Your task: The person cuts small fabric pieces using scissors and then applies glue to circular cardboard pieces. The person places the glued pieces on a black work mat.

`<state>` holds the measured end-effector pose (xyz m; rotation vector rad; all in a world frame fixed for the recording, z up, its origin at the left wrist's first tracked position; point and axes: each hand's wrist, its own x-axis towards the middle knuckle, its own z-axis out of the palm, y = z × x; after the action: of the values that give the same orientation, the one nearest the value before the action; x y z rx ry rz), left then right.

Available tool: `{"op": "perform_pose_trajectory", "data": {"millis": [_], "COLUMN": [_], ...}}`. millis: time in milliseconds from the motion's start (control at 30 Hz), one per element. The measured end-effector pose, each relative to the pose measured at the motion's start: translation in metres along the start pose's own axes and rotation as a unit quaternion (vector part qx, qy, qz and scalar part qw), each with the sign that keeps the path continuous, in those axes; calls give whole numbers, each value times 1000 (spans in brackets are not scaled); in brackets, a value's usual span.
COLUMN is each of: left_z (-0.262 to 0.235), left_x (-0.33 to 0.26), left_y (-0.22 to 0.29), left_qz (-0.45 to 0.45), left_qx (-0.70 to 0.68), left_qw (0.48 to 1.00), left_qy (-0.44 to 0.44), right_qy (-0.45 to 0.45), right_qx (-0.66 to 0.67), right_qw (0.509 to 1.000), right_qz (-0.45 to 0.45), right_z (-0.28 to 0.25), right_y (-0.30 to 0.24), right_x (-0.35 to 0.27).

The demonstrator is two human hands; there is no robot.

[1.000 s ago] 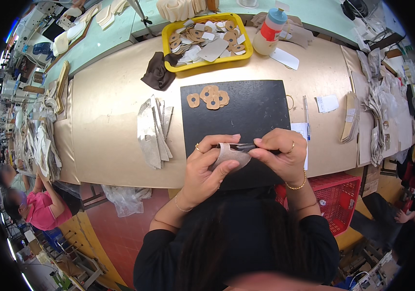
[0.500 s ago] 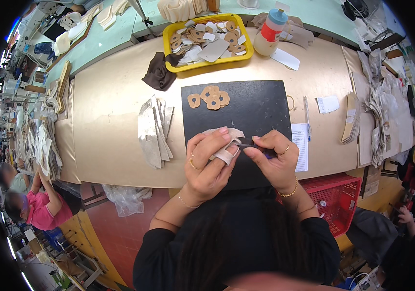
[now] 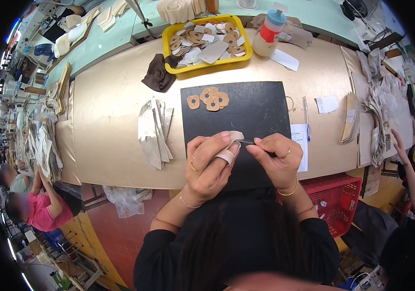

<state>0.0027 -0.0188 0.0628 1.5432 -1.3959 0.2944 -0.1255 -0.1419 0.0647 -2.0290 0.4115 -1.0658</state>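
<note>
Over the black mat (image 3: 258, 106), my left hand (image 3: 205, 167) is closed on a curled pale beige fabric piece (image 3: 226, 155), pinching it between thumb and fingers. My right hand (image 3: 281, 162) grips a thin dark pointed tool (image 3: 247, 142). Its tip meets the edge of the beige piece; most of the tool is hidden in my fingers, so its exact kind does not show. Several small tan pieces with dark round centres (image 3: 212, 99) lie at the far left of the mat. Left of the mat rests a fanned stack of grey-beige strips (image 3: 154, 133).
Behind the mat stand a yellow tray (image 3: 207, 69) of small cut pieces and a glue-like bottle with a blue cap (image 3: 268, 36). A dark brown cloth (image 3: 158, 73) lies beside the tray. To the right are a pen (image 3: 306, 116), a printed sheet (image 3: 299, 145) and a red crate (image 3: 338, 203) below table height.
My right hand has turned slightly, and its tool shows as a thinner dark line against the beige piece. At the far right, another person's arm has risen toward the table.
</note>
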Motion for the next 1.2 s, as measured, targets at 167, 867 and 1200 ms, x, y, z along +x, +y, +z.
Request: {"op": "perform_pose_trajectory", "data": {"millis": [167, 867, 1200], "left_z": [0, -7, -5], "left_x": [1, -2, 0], "left_y": [1, 3, 3], "left_qz": [-2, -204, -205], "left_qx": [11, -227, -269], "left_qw": [1000, 951, 936], "left_qy": [-7, -54, -101], "right_qy": [-11, -58, -72], "right_qx": [6, 56, 80], "right_qw": [1000, 992, 986], "right_qz": [19, 95, 125], "right_z": [-3, -12, -20], "right_y": [-1, 3, 2], "right_x": [1, 4, 4]}}
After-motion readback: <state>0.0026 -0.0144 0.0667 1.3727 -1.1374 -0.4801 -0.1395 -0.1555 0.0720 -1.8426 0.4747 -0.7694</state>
